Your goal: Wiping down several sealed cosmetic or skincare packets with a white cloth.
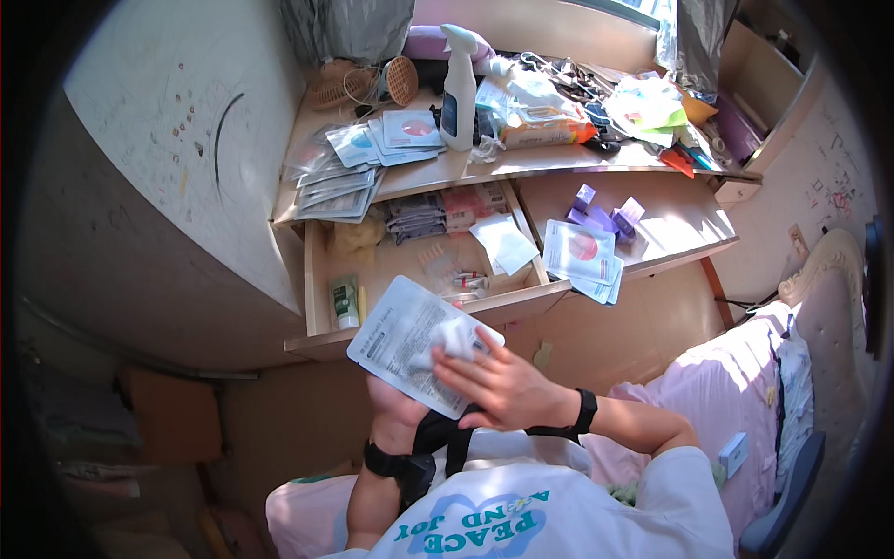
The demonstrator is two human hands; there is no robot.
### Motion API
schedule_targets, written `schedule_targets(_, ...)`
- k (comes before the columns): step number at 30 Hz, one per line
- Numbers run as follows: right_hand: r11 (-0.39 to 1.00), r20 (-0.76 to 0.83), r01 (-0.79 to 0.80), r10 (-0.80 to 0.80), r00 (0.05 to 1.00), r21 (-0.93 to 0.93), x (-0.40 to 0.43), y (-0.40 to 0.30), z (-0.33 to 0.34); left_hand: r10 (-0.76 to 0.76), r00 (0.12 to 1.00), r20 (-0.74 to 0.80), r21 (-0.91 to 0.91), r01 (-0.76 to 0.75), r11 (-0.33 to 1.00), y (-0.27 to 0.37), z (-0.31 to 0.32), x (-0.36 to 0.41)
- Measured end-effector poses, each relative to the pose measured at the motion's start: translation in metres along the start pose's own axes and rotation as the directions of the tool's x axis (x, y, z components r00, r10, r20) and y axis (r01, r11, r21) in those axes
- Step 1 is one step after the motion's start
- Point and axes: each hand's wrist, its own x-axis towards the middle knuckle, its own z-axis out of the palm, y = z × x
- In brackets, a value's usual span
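Observation:
My left hand (pixel 398 402) holds a flat silver-white sachet (pixel 398 335) from beneath, with its printed side up; most of those fingers are hidden under it. My right hand (pixel 503 388) presses a crumpled white tissue (pixel 455 337) against the printed face, fingers spread over it. Just beyond the sachet is an open wooden drawer (pixel 426 318) with a green tube (pixel 344 300), wrapped packs (pixel 417 216) and a white square sheet (pixel 506 242). Several similar sachets (pixel 580 248) lie on the surface to the right, by small purple boxes (pixel 601 218).
On the desk (pixel 447 168) stand a white spray bottle (pixel 459 91), stacked sachets (pixel 342 189), an orange wipes pack (pixel 545 133) and a heap of cloths and cables. A bed with a pink sheet (pixel 719 356) is at the right; a white wall (pixel 174 140) rises at the left.

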Motion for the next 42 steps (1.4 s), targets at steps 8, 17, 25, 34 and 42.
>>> schedule_targets(8,0.983,-0.164,0.044,-0.073,0.984,-0.176,-0.026,0.037,-0.016,-0.096,0.994,-0.057,0.068,0.1,0.993,-0.013,0.018,0.004)
schedule_targets(17,0.964,-0.548,-0.266,0.231,0.804,0.017,-0.054,0.066,-0.042,-0.265,0.96,-0.091,0.024,0.268,0.963,-0.021,0.026,0.011)
schedule_targets(25,0.417,-0.465,-0.469,0.885,0.015,0.779,-0.145,0.186,-0.035,-0.22,0.974,-0.061,-0.08,0.215,0.973,-0.009,0.003,0.013)
schedule_targets(34,0.197,-0.439,-0.922,0.898,0.033,0.335,-0.182,0.215,0.002,-0.171,0.984,-0.041,-0.083,0.167,0.982,0.006,-0.007,0.013)
schedule_targets(42,0.263,-0.5,-0.953,0.852,0.156,0.151,-0.198,0.224,-0.027,-0.217,0.976,-0.02,-0.175,0.21,0.962,0.008,-0.012,0.024)
